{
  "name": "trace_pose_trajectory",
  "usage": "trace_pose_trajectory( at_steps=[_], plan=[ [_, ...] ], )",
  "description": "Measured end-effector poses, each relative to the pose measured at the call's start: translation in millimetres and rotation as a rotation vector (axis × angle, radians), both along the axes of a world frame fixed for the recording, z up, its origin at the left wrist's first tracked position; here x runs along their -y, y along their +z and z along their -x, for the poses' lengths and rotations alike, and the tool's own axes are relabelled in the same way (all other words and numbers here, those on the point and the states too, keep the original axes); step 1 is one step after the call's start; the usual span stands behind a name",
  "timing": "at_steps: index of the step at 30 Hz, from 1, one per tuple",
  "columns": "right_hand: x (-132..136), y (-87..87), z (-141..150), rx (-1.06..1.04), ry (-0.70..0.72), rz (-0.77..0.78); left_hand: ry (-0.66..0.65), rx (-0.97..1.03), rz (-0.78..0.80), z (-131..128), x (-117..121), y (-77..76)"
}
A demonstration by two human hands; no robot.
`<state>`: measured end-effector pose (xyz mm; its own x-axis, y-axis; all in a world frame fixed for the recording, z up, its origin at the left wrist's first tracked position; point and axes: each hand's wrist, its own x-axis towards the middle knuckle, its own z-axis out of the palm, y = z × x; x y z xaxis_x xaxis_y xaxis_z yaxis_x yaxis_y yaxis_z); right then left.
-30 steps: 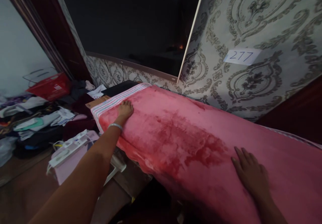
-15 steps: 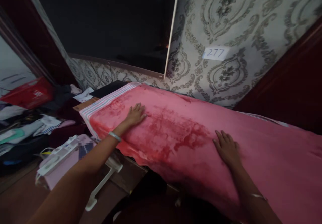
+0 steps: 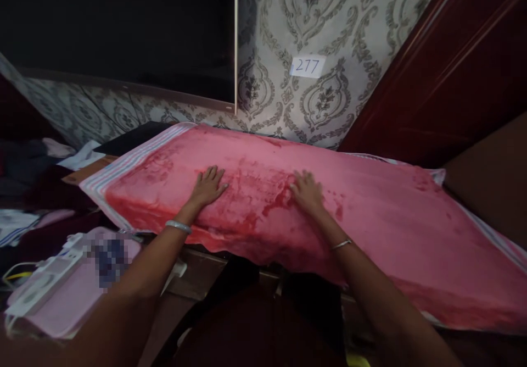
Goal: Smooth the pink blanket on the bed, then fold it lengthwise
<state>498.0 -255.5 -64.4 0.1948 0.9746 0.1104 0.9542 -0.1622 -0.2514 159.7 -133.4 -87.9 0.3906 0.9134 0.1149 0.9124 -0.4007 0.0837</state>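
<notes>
A pink cloth (image 3: 370, 207) with darker red patches and striped ends lies spread over a long, low piece of furniture, its front edge hanging down. My left hand (image 3: 207, 187) rests flat on it, left of the middle, with fingers apart. To the right, my right hand (image 3: 307, 192) also lies palm down on the cloth, fingers spread and slightly blurred, beside a dark red patch. Neither hand grips anything. A bracelet shows on each wrist. What supports the cloth is mostly hidden beneath it.
Behind the cloth, a large dark screen (image 3: 123, 32) hangs on patterned wallpaper, near a paper label (image 3: 308, 66) reading 277. At lower left, a white power strip (image 3: 45, 284) lies on a pink pad. Clothes (image 3: 45, 191) are piled at left; a dark red door frame (image 3: 391, 81) stands at right.
My right hand has moved left across the cloth, nearer my left hand, which stays on about the same spot. The view has turned right, showing the cloth's far right end.
</notes>
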Motion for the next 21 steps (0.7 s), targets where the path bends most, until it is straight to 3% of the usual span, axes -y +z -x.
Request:
trace_pose_trajectory(
  at_steps=[4, 6, 8, 12, 21],
  plan=[
    [-7, 6.5, 98, -0.024, 0.283, 0.071, 0.001, -0.019, 0.019, -1, 3, 6.0],
    [-5, 1.2, 127, -0.024, 0.329, 0.117, 0.004, -0.033, 0.018, -1, 4, 7.8],
    [0, -4.8, 138, -0.013, 0.318, 0.144, 0.000, -0.046, 0.008, -1, 4, 9.0],
    [15, -9.9, 121, 0.005, 0.260, 0.150, 0.008, -0.062, 0.008, -2, 4, 11.3],
    [78, -17.8, 40, 0.083, 0.003, 0.193, 0.008, -0.057, 0.006, -2, 1, 12.6]
  ],
)
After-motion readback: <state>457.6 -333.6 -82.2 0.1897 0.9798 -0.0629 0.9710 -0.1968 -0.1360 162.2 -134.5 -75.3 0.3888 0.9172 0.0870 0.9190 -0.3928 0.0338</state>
